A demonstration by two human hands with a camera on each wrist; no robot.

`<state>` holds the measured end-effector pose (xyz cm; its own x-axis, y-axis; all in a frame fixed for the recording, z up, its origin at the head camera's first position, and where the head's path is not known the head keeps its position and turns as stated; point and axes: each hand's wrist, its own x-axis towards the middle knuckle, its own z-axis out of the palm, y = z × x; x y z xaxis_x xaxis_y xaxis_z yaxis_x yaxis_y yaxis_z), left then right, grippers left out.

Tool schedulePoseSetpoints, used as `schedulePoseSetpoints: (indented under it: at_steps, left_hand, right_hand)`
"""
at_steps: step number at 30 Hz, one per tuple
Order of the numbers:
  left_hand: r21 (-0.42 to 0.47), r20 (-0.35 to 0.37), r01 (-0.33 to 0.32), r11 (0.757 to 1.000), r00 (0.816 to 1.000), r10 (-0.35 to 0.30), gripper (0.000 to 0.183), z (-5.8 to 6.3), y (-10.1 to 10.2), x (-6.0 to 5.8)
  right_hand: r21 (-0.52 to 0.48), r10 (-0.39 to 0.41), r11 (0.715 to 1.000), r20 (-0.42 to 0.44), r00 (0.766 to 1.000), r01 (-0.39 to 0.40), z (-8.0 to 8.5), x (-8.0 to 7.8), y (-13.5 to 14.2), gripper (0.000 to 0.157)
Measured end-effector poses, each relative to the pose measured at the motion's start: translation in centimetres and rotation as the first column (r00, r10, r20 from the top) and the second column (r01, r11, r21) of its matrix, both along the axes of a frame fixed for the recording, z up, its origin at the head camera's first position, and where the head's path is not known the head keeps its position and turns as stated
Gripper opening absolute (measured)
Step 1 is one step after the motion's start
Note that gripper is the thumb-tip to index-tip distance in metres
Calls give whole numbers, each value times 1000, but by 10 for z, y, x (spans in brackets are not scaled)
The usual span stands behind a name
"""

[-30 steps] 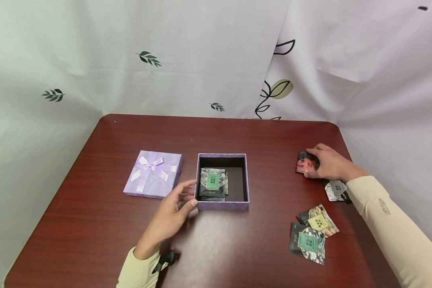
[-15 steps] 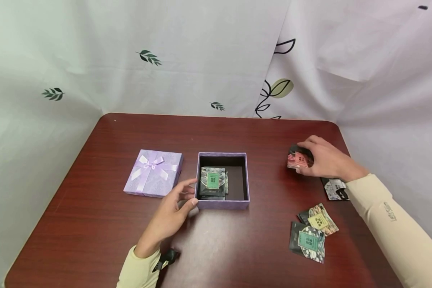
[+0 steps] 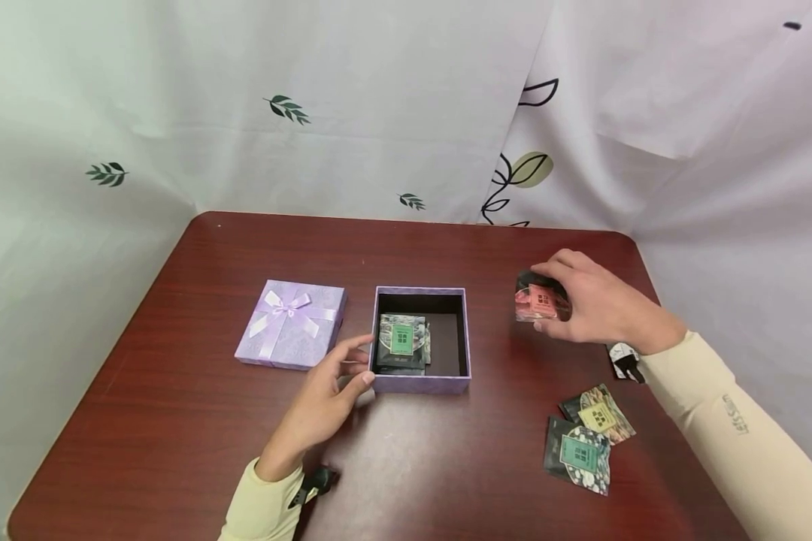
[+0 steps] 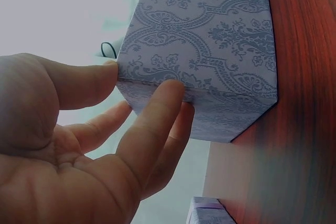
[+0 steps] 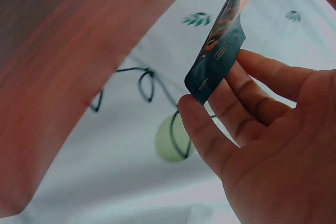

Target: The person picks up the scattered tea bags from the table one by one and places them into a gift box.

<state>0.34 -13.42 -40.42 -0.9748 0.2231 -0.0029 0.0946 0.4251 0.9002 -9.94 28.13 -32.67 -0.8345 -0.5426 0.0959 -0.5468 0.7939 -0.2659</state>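
My right hand (image 3: 598, 304) holds a dark sachet with a red label (image 3: 540, 300) by its edges, above the right side of the table. In the right wrist view the sachet (image 5: 220, 56) is seen side-on, bent between thumb and fingers. My left hand (image 3: 321, 402) touches the front left corner of a purple patterned box (image 3: 419, 385), its fingers fairly straight. That box wall (image 4: 205, 35) fills much of the left wrist view. Inside the box, at its left, lie stacked sachets, a green-labelled sachet (image 3: 402, 340) on top.
Left of the box lies its lilac lid (image 3: 287, 327) with a ribbon bow. At the right lie a yellow-labelled sachet (image 3: 598, 415), overlapped by a green-labelled sachet (image 3: 578, 454), and a white-and-black sachet (image 3: 624, 361) partly behind the right wrist. White curtains surround the dark red table (image 3: 446, 466).
My right hand has lifted the red-labelled sachet and carried it left toward the box, away from the white-and-black sachet. My left hand has stayed at the box corner.
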Motion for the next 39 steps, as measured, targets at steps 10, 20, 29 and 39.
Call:
schedulePoseSetpoints:
  at_steps: [10, 20, 29, 39]
  left_hand:
    - [2, 11, 1, 1000, 1000, -1, 54, 1, 1, 0]
    - [1, 0, 10, 1000, 1000, -10, 55, 1, 0, 0]
    - [31, 27, 2, 1000, 1000, -3, 54, 1, 1, -1]
    - [57, 70, -3, 998, 998, -1, 55, 1, 0, -1]
  right_hand:
    - [-23, 72, 997, -34, 997, -73, 12, 9, -44, 81]
    - [-30, 199, 979, -32, 979, -200, 13, -2, -110, 81]
    - [41, 232, 972, 4, 973, -232, -15, -9, -159, 77]
    - [150, 216, 964, 48, 975, -221, -41, -2, -193, 75]
